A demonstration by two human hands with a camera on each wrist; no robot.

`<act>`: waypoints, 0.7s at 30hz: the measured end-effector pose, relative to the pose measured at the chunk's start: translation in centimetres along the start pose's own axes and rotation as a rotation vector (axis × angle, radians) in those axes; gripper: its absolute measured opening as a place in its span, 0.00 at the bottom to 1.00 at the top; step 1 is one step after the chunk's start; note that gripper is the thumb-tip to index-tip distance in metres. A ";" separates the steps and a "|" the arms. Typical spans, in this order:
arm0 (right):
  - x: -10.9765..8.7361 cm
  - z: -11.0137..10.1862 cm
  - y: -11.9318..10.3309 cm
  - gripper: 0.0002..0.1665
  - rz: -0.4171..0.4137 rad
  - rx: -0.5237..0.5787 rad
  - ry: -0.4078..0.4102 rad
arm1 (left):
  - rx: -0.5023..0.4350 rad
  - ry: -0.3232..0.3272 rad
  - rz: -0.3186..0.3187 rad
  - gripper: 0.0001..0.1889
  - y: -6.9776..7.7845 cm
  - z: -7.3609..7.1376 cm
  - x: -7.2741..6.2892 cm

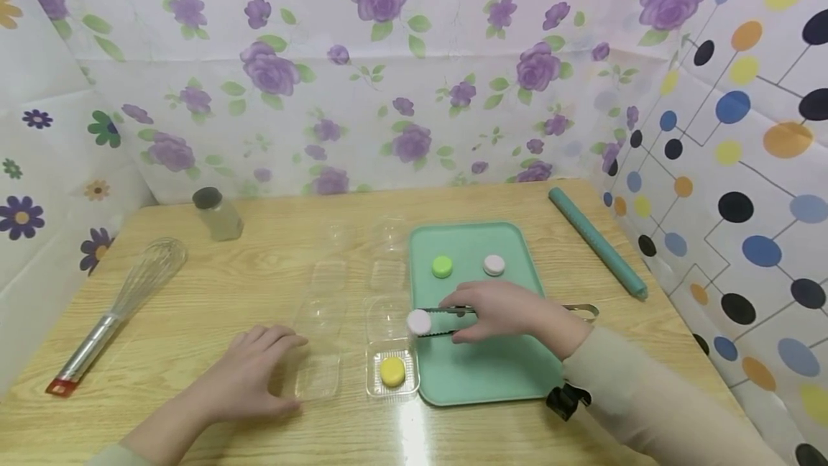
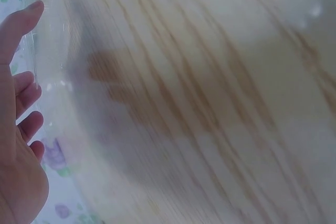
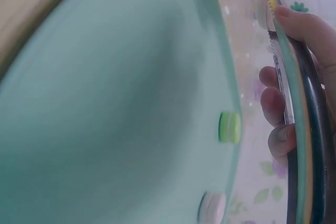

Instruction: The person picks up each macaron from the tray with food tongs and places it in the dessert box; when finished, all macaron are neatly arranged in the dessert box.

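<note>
My right hand (image 1: 494, 311) grips metal tongs (image 1: 585, 310) above the green tray (image 1: 475, 383). Between the tong tips a pale pink macaron (image 1: 419, 323) is pinched, over the tray's left edge. On the tray lie a green macaron (image 1: 443, 267) and another pale pink macaron (image 1: 494, 265). A yellow macaron (image 1: 392, 372) sits in the front clear plastic container (image 1: 414, 388). My left hand (image 1: 249, 376) rests beside a clear lid (image 1: 317, 377), its fingers spread and holding nothing. In the right wrist view the tongs (image 3: 302, 145) run along the palm.
Several clear containers and lids (image 1: 328, 275) stand in two columns left of the tray. A whisk (image 1: 123, 308) and a dark-capped jar (image 1: 218, 214) are at the left. A teal rolling pin (image 1: 598, 243) lies at the right. Patterned sheets enclose the wooden table (image 1: 259, 272).
</note>
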State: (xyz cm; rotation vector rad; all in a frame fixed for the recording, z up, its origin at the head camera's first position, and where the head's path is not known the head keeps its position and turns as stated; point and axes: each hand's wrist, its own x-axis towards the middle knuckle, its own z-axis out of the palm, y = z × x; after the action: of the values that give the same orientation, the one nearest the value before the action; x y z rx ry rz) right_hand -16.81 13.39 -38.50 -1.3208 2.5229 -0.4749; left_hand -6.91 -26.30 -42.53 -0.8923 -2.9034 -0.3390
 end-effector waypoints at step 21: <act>3.8 0.4 -4.0 0.29 -0.090 -0.029 -0.038 | -0.011 -0.019 0.000 0.44 0.2 0.4 0.6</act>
State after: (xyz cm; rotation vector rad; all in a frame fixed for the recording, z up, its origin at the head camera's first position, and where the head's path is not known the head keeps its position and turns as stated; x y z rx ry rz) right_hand -15.77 8.03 -37.57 -1.4454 2.4566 -0.4291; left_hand -7.36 -25.72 -42.79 -0.9019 -2.9211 -0.3482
